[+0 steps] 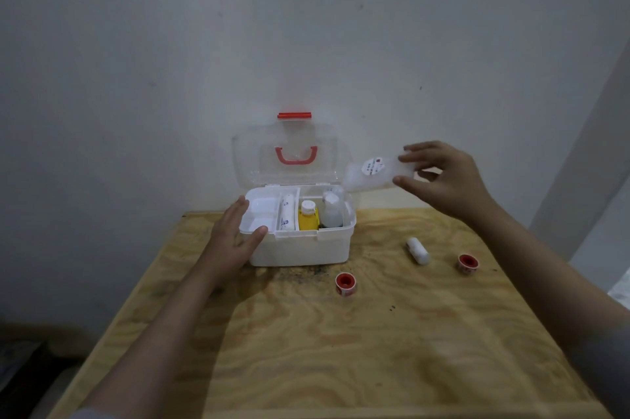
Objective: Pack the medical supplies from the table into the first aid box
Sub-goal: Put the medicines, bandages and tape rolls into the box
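The white first aid box (300, 250) stands open at the back of the wooden table (306, 350), its clear lid (289, 152) with a red handle upright. Inside are a white tray, a wrapped bandage roll (285, 214), a yellow bottle (308, 215) and a clear bottle (332, 210). My left hand (235, 234) rests against the box's left rim and wall. My right hand (439, 176) holds a clear packet with a round label (370, 171) in the air, just right of the lid. On the table lie a white bandage roll (418, 250) and two red tape rolls (346, 284) (467, 262).
A white wall rises right behind the box. The table's left edge drops to a dark floor area (24, 367). Dark stains mark the wood in front of the box.
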`<control>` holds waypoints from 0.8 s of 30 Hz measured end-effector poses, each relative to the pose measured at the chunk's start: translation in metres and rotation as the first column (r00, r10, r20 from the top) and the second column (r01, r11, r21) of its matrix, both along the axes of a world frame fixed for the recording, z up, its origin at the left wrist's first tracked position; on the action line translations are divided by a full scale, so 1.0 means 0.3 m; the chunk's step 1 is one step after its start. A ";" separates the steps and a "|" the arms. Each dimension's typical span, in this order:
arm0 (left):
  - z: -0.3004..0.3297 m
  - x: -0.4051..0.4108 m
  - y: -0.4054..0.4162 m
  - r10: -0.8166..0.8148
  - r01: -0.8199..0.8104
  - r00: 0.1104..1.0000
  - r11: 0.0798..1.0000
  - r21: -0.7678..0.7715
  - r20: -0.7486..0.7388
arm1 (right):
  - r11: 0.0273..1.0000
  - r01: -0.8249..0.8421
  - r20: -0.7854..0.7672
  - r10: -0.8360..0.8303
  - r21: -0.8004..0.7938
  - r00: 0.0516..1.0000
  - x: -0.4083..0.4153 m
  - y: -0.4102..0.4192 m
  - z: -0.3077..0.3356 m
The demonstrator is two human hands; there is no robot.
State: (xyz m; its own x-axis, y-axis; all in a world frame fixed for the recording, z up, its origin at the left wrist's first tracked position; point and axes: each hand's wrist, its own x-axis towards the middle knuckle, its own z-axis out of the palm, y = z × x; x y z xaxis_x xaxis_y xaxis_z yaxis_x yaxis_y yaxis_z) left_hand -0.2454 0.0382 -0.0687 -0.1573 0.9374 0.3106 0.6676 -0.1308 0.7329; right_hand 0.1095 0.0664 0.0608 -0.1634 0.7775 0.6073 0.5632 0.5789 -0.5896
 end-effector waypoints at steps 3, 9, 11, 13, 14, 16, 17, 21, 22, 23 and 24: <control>-0.002 -0.003 0.002 0.005 -0.005 1.000 1.000 -0.003 -0.023 | 0.998 -0.002 0.055 0.005 -0.059 0.998 -0.103 0.090 0.023; 0.000 0.002 -0.001 0.008 -0.008 1.000 1.000 0.011 -0.025 | 0.973 -0.051 0.180 0.093 -0.227 0.979 -0.245 0.218 0.025; 0.001 0.006 -0.004 0.009 -0.009 1.000 1.000 0.007 -0.020 | 0.965 -0.041 0.232 0.103 -0.260 0.967 -0.266 0.248 0.025; 0.000 0.010 -0.006 0.015 -0.015 1.000 1.000 0.006 -0.018 | 0.960 -0.032 0.279 0.113 -0.279 0.954 -0.278 0.269 0.022; 0.000 0.012 -0.006 0.018 -0.018 1.000 1.000 0.009 -0.015 | 0.957 -0.031 0.302 0.121 -0.288 0.945 -0.285 0.276 0.018; 0.002 0.020 -0.008 0.022 -0.022 1.000 1.000 0.013 -0.004 | 0.953 -0.024 0.340 0.131 -0.302 0.931 -0.301 0.281 0.002; 0.003 0.023 -0.008 0.023 -0.023 1.000 1.000 0.013 0.001 | 0.952 -0.019 0.354 0.132 -0.304 0.926 -0.311 0.280 -0.008; 0.002 0.024 -0.006 0.028 -0.028 1.000 1.000 0.012 0.006 | 0.940 -0.016 0.380 0.153 -0.341 0.912 -0.348 0.276 -0.050; 0.001 0.023 -0.006 0.026 -0.026 1.000 1.000 0.014 0.006 | 0.935 -0.015 0.377 0.158 -0.354 0.913 -0.353 0.275 -0.054; 0.000 0.022 -0.007 0.026 -0.026 1.000 1.000 0.016 0.004 | 0.931 -0.016 0.372 0.161 -0.364 0.914 -0.354 0.275 -0.056; -0.001 0.022 -0.008 0.027 -0.027 1.000 1.000 0.016 0.002 | 0.930 -0.018 0.369 0.164 -0.368 0.915 -0.354 0.276 -0.056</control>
